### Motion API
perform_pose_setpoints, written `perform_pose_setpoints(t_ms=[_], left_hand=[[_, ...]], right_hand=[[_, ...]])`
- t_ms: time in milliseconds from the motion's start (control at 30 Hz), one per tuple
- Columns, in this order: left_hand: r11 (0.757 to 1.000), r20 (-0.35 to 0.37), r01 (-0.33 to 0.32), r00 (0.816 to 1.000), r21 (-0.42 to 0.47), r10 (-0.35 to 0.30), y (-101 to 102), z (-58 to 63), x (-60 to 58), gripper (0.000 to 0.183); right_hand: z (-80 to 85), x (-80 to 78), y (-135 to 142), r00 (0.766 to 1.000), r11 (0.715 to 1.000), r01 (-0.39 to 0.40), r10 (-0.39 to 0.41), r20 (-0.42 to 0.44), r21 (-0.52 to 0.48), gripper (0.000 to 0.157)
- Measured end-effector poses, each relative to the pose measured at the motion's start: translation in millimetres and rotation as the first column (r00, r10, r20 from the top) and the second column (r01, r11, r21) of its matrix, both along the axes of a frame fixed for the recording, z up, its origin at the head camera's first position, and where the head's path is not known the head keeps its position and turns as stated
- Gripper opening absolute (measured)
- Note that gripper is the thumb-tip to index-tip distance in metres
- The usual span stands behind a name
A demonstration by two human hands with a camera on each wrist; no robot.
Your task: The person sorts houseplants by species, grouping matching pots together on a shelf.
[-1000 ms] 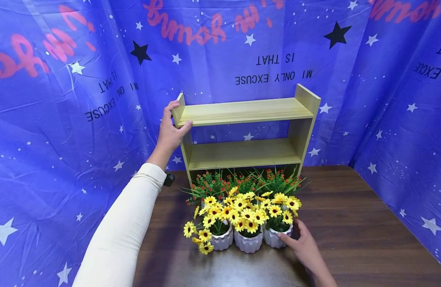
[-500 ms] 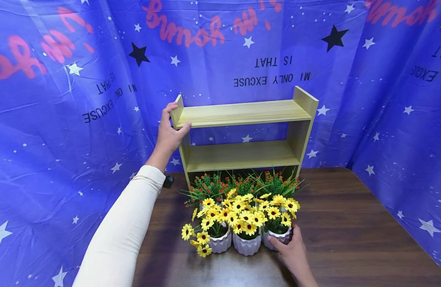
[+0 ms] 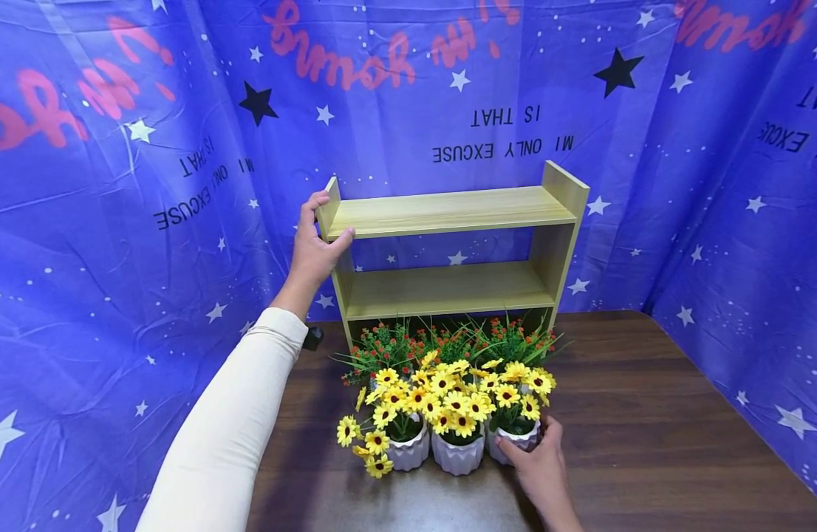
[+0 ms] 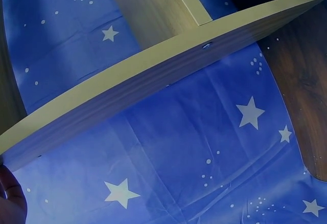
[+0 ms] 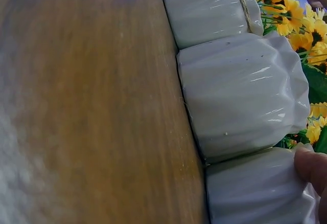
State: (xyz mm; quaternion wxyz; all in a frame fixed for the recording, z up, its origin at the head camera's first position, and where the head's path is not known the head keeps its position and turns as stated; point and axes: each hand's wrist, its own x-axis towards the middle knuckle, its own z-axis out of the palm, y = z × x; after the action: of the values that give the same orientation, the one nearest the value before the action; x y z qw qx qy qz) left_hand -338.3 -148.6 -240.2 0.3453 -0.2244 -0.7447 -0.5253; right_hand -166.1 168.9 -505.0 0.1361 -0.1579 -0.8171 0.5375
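A light wooden shelf (image 3: 448, 288) stands upright at the back of the table. My left hand (image 3: 315, 251) grips the top of its left side panel, thumb at the front of the upper board. In the left wrist view that panel (image 4: 127, 75) runs slantwise, and part of my left hand (image 4: 13, 198) shows at the lower left. Three white fluted pots of yellow daisies stand side by side in front. My right hand (image 3: 544, 462) holds the rightmost pot (image 3: 511, 443), with the thumb on its front. In the right wrist view, the thumb (image 5: 311, 168) presses that pot (image 5: 255, 188) near its rim.
The middle pot (image 3: 458, 454) and left pot (image 3: 408, 451) stand close beside the held one. Behind them is a row of red-flowered green plants (image 3: 448, 343), against the shelf's lower part. A blue starry curtain (image 3: 714, 185) surrounds the dark wooden table (image 3: 661, 428).
My right hand has shifted left and closed in around the rightmost pot. The left hand keeps its place on the shelf. The head view has tilted slightly.
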Motion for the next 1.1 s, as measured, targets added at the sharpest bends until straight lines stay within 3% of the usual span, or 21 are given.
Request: perform_pose_setpoints(t_ms=[267, 633, 1100], left_hand=[[1.0, 0.005, -0.005, 1.0, 0.003, 0.005, 0, -0.9, 0.2, 0.059], [1.0, -0.008, 0.008, 1.0, 0.014, -0.008, 0, 0.4, -0.9, 0.058], [1.0, -0.025, 0.025, 0.999, 0.018, -0.024, 0, -0.7, -1.5, 0.057]], right_hand=[[-2.0, 0.2, 1, 0.999, 0.999, 0.037, -0.038, -0.025, -0.015, 0.086], [-2.2, -2.0, 4, 0.996, 0.998, 0.057, -0.058, -0.068, -0.018, 0.085], [25.6, -2.6, 5, 0.974, 0.995, 0.078, -0.089, -0.206, -0.061, 0.074]])
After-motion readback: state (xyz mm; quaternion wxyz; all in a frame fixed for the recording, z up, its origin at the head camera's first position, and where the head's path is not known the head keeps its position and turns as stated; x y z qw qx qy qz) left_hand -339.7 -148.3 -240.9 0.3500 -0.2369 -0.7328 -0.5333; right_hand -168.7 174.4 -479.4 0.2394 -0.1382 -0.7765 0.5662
